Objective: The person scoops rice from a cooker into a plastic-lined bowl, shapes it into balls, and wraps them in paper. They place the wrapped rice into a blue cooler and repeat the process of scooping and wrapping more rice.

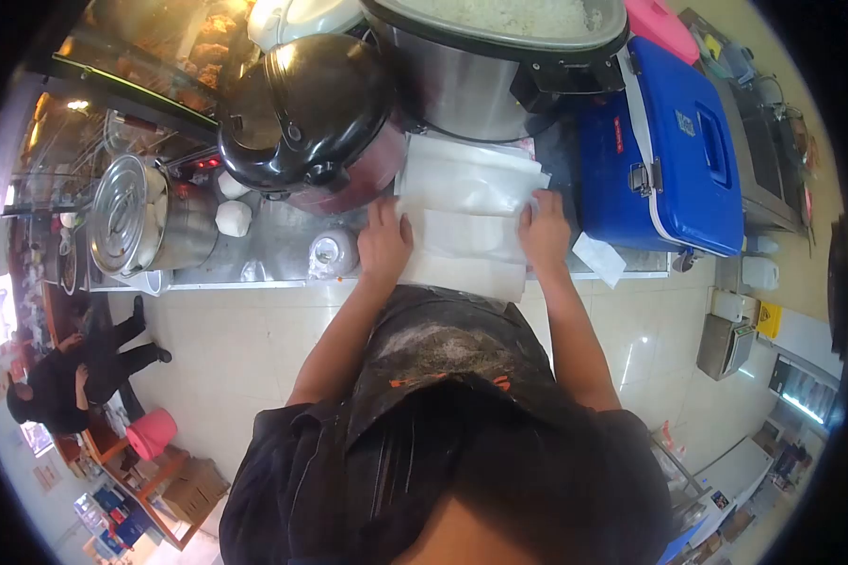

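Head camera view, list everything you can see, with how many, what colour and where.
counter: one, grey, across the middle
paper sheets: a stack, white, counter middle, under both hands
rice cooker: one, black lid, dark red body, left of the sheets
big pot: one, steel, white rice inside, behind the sheets
cooler box: one, blue, right of the sheets
lidded pot: one, steel, counter far left
stool: one, pink, lower left
other person: one, black clothes, lower left
left hand: flat on the sheets' left side
right hand: on the sheets' right edge, grip unclear
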Available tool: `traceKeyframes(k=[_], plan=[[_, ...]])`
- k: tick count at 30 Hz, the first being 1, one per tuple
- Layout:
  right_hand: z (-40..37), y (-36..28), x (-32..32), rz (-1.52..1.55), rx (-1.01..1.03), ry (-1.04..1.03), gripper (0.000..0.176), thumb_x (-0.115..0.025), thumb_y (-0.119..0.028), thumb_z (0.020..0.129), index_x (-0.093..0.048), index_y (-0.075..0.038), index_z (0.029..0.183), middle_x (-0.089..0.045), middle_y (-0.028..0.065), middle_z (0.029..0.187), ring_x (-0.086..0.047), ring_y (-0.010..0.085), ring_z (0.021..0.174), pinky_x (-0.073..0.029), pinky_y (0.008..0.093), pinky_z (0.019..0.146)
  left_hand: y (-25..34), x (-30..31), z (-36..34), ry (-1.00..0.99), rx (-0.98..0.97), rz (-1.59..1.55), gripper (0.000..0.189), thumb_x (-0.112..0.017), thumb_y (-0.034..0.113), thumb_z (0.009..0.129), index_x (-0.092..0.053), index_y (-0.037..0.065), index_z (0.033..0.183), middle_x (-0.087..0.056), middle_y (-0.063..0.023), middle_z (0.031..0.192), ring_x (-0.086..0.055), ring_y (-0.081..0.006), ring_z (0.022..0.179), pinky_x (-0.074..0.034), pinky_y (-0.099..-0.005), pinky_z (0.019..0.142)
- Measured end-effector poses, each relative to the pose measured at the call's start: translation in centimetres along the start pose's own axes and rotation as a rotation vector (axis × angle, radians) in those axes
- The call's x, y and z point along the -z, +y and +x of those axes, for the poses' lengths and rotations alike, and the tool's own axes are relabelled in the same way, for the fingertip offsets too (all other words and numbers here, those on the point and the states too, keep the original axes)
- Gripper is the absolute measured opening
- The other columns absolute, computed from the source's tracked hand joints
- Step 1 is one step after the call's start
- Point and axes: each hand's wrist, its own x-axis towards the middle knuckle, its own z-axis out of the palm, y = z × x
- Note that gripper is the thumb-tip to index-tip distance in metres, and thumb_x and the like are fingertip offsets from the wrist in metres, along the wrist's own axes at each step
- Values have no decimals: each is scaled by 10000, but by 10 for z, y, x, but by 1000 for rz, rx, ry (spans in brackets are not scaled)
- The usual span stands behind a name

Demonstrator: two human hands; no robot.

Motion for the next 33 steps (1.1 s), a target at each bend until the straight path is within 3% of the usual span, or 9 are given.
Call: traceKeyframes(k=[2,5,11,17,18,22,25,31,33], plan=[[30,8,-16,-70,386,43,335,-687,-99,808,-576,-13,1112,-646,157,955,-604,358,998,-482,441,842,17,11,-2,35,-303,105,252,-609,99,830,-590,45,1075,-609,-168,1180,-607,-364,1012,-488,-479,877],[61,-8,-35,16,498,-165,381,-723,-121,779,-572,-19,1114,-642,151,1028,-560,354,1108,-455,440,911,35,6,-15,-242,-799,-201,439,-613,111,780,-564,15,1205,-542,-155,1331,-483,-339,1271,-380,-476,1091],[106,-35,-27,-115,158,-707,422,-756,-97,704,-597,-47,1091,-640,167,1048,-583,351,1091,-473,434,906,49,2,-15,-293,-770,-82,486,-608,162,841,-525,10,1295,-468,-173,1417,-431,-324,1331,-360,-459,1112],[111,-23,-51,-106,334,-678,310,-656,-40,682,-628,5,988,-629,227,1066,-607,386,1037,-479,441,889,52,-13,-15,-336,-851,-81,477,-588,172,858,-522,-18,1291,-457,-177,1427,-411,-329,1348,-335,-439,1133],[118,-32,-56,-260,396,-826,309,-595,-44,709,-621,40,1005,-622,258,1082,-601,406,1043,-477,458,898,53,-10,-17,-333,-867,-73,480,-588,171,857,-521,-25,1290,-457,-178,1428,-408,-331,1351,-332,-435,1136],[110,-74,-1,-163,182,-937,265,-573,-40,745,-636,59,984,-623,281,1113,-591,420,1096,-475,455,924,57,-3,-17,-291,-887,15,498,-595,190,857,-515,-46,1288,-453,-187,1428,-396,-330,1362,-315,-421,1148],[91,-97,38,-126,172,-896,354,-557,35,752,-629,48,1099,-596,259,1233,-556,400,1182,-448,415,1001,55,-9,-16,-268,-857,28,506,-604,211,858,-516,-45,1285,-451,-195,1427,-396,-329,1362,-304,-414,1156],[26,-31,28,16,763,-614,670,-534,152,686,-519,-4,1338,-465,158,1452,-404,305,1375,-340,432,1136,60,-4,-13,-475,-572,-240,495,-617,233,860,-532,-37,1266,-505,-186,1348,-458,-329,1288,-371,-414,1088],[5,-21,24,-1,780,-535,635,-568,68,721,-485,28,1349,-437,177,1467,-374,319,1395,-305,466,1153,53,-10,-17,-471,-612,-259,490,-624,225,851,-538,-40,1254,-532,-182,1305,-492,-331,1245,-410,-412,1044]])
